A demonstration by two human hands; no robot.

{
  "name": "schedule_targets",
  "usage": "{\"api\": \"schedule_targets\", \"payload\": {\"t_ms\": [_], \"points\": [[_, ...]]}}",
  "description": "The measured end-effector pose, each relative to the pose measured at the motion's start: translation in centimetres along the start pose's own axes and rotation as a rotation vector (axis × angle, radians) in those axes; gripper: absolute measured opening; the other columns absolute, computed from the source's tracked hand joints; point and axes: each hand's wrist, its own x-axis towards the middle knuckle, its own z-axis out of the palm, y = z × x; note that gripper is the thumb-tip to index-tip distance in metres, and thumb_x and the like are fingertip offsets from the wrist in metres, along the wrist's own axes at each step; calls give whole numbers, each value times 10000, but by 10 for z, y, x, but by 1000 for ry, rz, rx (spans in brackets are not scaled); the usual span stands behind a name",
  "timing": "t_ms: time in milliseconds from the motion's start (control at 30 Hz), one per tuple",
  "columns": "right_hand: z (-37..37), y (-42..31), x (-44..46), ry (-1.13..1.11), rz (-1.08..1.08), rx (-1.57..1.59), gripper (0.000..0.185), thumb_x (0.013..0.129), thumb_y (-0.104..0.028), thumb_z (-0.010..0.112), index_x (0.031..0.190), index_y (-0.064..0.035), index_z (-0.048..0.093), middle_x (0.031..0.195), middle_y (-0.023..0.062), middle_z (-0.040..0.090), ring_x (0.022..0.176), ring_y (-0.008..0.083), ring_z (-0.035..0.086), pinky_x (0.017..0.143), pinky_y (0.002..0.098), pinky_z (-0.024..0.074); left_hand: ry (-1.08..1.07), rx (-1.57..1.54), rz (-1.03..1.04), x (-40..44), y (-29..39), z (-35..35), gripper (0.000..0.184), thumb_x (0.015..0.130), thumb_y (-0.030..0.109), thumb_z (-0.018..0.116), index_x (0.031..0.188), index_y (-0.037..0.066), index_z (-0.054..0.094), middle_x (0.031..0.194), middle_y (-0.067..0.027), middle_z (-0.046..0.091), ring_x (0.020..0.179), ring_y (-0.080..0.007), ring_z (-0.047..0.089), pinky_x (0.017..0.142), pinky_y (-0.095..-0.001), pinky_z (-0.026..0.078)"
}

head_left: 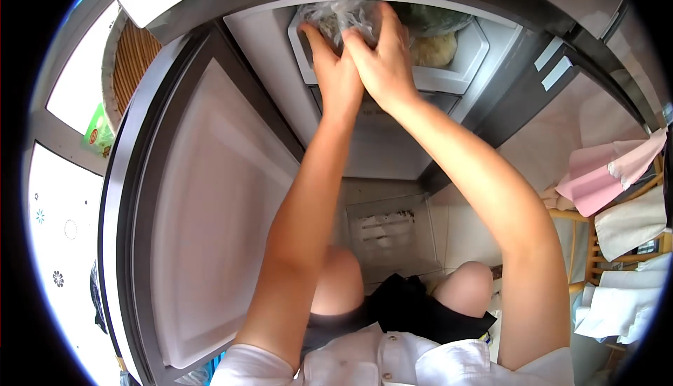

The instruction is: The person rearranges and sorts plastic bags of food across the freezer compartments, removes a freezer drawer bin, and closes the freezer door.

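Note:
A crinkled clear plastic bag with contents I cannot make out sits at the left of a white freezer drawer. My left hand grips the bag's near left side. Against its right side my right hand is closed on the same bag, and the two hands touch near the wrists. Some fingertips are hidden behind the plastic. Right of my hands, a pale yellowish lump and a dark green bagged item lie in the drawer.
An open fridge door stands to my left. Below the drawer, a transparent bin rests on the floor before my knees. At the right, a wooden rack holds cloths, including a pink cloth. A woven basket is at upper left.

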Motion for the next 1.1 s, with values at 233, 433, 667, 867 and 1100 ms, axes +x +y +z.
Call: {"api": "schedule_targets", "payload": {"t_ms": [233, 433, 667, 867, 1100], "points": [[0, 7, 13, -119, 22, 184, 715, 828, -217, 634, 1406, 85, 342, 1331, 292, 465, 1246, 431, 425, 1057, 457, 367, -164, 12, 54, 13, -6, -19, 984, 851, 198, 661, 1515, -76, -11, 1489, -274, 342, 1334, -290, 420, 1060, -321, 381], [-6, 0, 10, -144, -101, 10, 671, 784, -137, 597, 1367, 112, 377, 1277, 309, 527, 1175, 448, 502, 1027, 456, 406, -136, 324, 230, 7, -20, -22, 1081, 765, 153, 765, 1524, -53, 22, 1293, -263, 539, 1171, -284, 564, 950, -304, 454], [-7, 30, 28, -129, -236, -357, 598, 794, -133, 608, 1307, 114, 426, 1291, 268, 497, 1148, 412, 498, 998, 473, 433, 68, 672, 350, 1, -17, 11, 982, 794, 231, 697, 1493, -101, 92, 1043, -344, 627, 988, -455, 630, 874, -444, 484], [-3, 6, 38, -376, -14, -532, 675, 854, -184, 637, 1448, -11, 368, 1488, 210, 366, 1367, 348, 362, 1147, 463, 271, 44, 559, 360, 38, -6, -1, 935, 781, 283, 707, 1455, -93, 179, 1105, -351, 609, 1040, -472, 611, 875, -474, 482], [0, 12, 31, -181, -214, -496, 553, 846, -202, 577, 1287, 114, 468, 1327, 290, 451, 1233, 427, 422, 1069, 505, 325, 19, 724, 474, 33, -13, -12, 966, 800, 288, 707, 1463, -118, 134, 1382, -390, 358, 1208, -507, 460, 975, -470, 436]]}}
